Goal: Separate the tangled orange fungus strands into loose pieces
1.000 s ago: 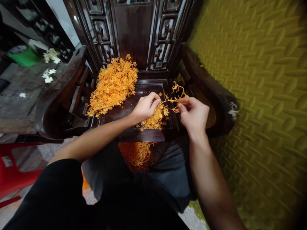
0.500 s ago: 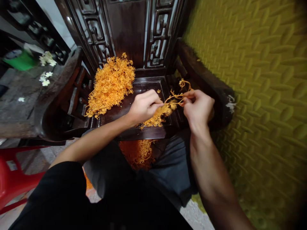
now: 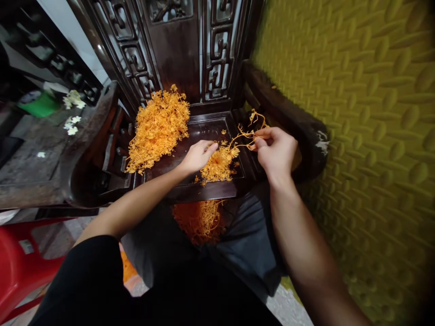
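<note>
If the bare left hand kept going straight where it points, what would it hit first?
Probably the small heap of orange stringy pieces on the dark glossy wooden seat, though depth is unclear and the left hand might pass above it.

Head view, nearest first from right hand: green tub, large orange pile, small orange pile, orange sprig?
1. Orange sprig: in right hand
2. Small orange pile: seat, right
3. Large orange pile: seat, left
4. Green tub: far left
</note>
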The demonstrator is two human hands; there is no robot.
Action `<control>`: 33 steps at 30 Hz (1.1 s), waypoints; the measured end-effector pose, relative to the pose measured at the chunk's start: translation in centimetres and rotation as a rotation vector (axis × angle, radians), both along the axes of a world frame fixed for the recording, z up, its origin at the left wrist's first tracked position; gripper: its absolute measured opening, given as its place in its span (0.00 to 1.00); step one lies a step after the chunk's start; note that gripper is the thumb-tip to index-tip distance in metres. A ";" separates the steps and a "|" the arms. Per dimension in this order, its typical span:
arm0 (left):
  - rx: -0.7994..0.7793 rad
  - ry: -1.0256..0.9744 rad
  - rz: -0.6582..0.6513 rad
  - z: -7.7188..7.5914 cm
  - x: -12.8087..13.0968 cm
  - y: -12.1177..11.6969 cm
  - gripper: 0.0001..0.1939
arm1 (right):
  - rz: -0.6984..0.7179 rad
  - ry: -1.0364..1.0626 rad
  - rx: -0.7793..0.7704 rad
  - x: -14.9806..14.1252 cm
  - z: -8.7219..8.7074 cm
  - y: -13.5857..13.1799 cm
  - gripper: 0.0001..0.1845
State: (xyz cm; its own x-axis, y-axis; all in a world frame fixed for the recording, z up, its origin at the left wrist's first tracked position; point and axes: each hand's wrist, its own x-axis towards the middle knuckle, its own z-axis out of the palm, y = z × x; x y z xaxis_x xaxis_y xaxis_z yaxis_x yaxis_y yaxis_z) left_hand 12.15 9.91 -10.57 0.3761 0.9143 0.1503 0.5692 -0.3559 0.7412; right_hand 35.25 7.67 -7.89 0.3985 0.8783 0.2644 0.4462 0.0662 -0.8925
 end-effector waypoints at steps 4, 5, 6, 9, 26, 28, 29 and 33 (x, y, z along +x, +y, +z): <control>0.146 0.034 -0.030 2.2 0.9 -2.0 0.41 | 0.046 0.132 -0.027 -0.9 0.5 -0.2 0.06; 0.217 0.111 -0.049 2.7 1.2 -2.4 0.43 | 0.055 0.155 -0.026 -1.1 0.6 -0.3 0.06; 0.285 0.203 -0.058 3.1 1.5 -2.8 0.43 | 0.064 0.173 -0.023 -1.2 0.7 -0.4 0.06; 0.469 0.439 -0.078 3.8 2.0 -2.9 0.31 | 0.077 0.215 -0.013 -1.4 0.8 -0.4 0.06; 0.429 -0.185 -0.513 4.7 0.6 -4.1 0.09 | -0.113 -0.116 0.080 0.2 -0.4 2.3 0.10; 0.339 -0.148 -0.482 3.8 -0.1 -3.8 0.09 | -0.106 -0.066 0.054 0.2 -0.5 2.5 0.09; 0.305 -0.100 -0.431 3.1 -0.4 -3.3 0.08 | -0.096 -0.016 0.028 0.2 -0.6 2.5 0.09; 0.196 0.154 -0.229 0.0 -1.4 -0.5 0.05 | -0.077 0.156 -0.029 -0.4 -0.7 2.4 0.07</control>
State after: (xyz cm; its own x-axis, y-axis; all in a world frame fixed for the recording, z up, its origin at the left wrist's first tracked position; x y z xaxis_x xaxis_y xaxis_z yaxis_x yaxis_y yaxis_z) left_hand 10.73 9.36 -10.52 0.6003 0.7627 0.2405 0.5577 -0.6148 0.5577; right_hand 34.87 10.07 -8.62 0.4992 0.8499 0.1686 0.3044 0.0102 -0.9525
